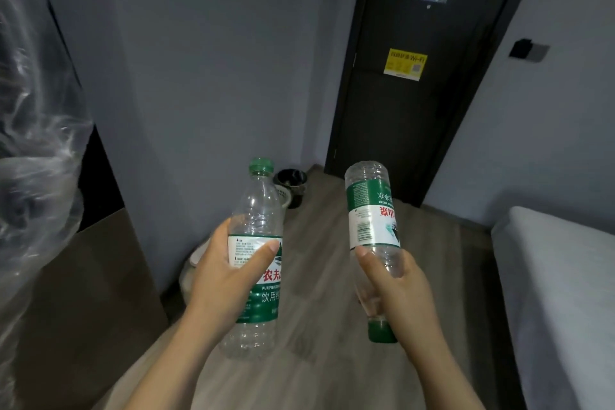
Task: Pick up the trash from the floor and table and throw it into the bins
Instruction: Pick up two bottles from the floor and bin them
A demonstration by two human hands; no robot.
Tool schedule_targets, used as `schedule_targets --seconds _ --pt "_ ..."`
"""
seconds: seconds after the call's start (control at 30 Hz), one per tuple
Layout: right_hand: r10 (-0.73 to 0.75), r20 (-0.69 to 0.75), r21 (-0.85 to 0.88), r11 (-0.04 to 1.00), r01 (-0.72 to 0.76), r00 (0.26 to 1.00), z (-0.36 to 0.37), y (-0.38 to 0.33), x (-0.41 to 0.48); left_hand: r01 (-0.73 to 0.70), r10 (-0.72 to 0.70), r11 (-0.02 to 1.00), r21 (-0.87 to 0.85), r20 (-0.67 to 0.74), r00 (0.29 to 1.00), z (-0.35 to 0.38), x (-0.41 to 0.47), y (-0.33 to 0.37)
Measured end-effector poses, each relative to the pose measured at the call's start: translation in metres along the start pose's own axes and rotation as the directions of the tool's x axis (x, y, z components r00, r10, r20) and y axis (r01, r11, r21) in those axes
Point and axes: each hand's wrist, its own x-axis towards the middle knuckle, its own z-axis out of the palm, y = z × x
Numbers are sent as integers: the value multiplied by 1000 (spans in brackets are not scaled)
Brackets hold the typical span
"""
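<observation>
- Ahead, the pale wooden floor [332, 293] runs open between a brown flat surface [90, 283] on the left edge and a white bed [559, 293] along the right, up to a dark door [409, 126].
- A small dark round bin [294, 178] stands in the floor's far corner beside the door, well apart from both hands.
- The left hand [223, 276] wraps the label of an upright clear plastic bottle [256, 210], with its green cap above the grip.
- The right hand [399, 286] clasps a second clear plastic bottle [371, 210] upside down near its neck, with the green cap below the grip.

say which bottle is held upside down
The bottle in the right hand: its green cap points down and the label is inverted. The other bottle, in the left hand, is upright.
</observation>
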Motion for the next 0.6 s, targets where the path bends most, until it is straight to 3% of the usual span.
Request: schedule_targets --seconds 0.3,0.6 --pt "9 15 74 997 -10 1000 12 9 168 10 1 984 178 -63 998 69 143 -10" --pt "14 73 23 1000 -16 997 33 21 315 38 -9 969 242 -120 993 113 268 -32"
